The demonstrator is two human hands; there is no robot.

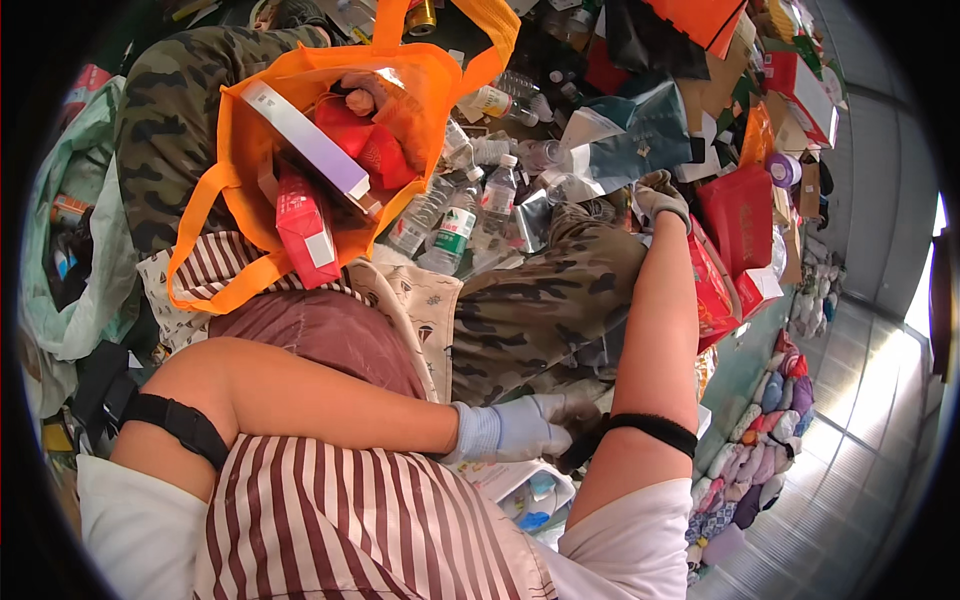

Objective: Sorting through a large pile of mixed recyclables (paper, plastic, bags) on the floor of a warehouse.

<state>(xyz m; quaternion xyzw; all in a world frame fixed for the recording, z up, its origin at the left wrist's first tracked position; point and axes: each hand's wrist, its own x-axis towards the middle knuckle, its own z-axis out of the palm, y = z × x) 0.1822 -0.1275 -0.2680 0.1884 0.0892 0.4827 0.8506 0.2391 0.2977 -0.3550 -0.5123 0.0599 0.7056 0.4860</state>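
My left hand, in a pale blue-grey glove with dirty fingers, reaches across my body to the black elastic armband around my right arm. Its fingertips meet the dark band; whether they grip it is unclear. Farther up, my right hand, in a dirty glove, has curled fingers beside my knee, near a dark green paper bag; its palm is hidden. An orange tote bag stands open over my lap, holding a white-and-purple box, a red box and red wrappings.
Clear plastic bottles lie between my camouflage-clad legs. Red paper bags and boxes crowd the right side. At left is a pale green plastic sack with refuse. A pile of bundled textiles lies farther right, by a wall.
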